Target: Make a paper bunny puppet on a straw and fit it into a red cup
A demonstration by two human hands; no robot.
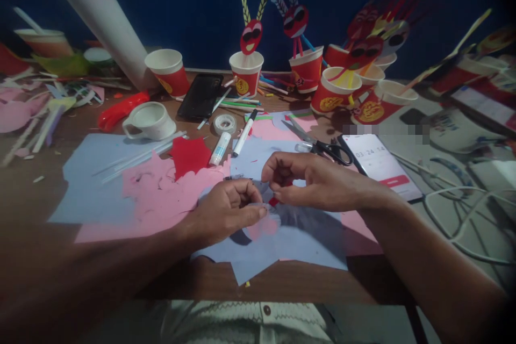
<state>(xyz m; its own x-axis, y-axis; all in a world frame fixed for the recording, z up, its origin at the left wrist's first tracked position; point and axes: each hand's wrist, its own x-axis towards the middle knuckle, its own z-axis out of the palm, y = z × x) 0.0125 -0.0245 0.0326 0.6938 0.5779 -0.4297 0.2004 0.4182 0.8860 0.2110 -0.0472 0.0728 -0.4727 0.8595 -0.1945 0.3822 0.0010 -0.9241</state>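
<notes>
Over the blue paper at the table's front, my two hands are close together. My left hand is closed in a pinch on a small pink and pale paper cutout under its thumb. My right hand has curled fingers with thumb and forefinger nearly meeting; what they hold, if anything, is hidden. A small red paper piece shows just below its fingertips. Beyond the hands lie a glue stick, a black-and-white marker, a roll of tape and open-bladed scissors.
Pink paper and a red paper scrap lie left. A white mug and a black phone stand behind. Red paper cups, some with paper faces, line the back. A lit phone and cables are right.
</notes>
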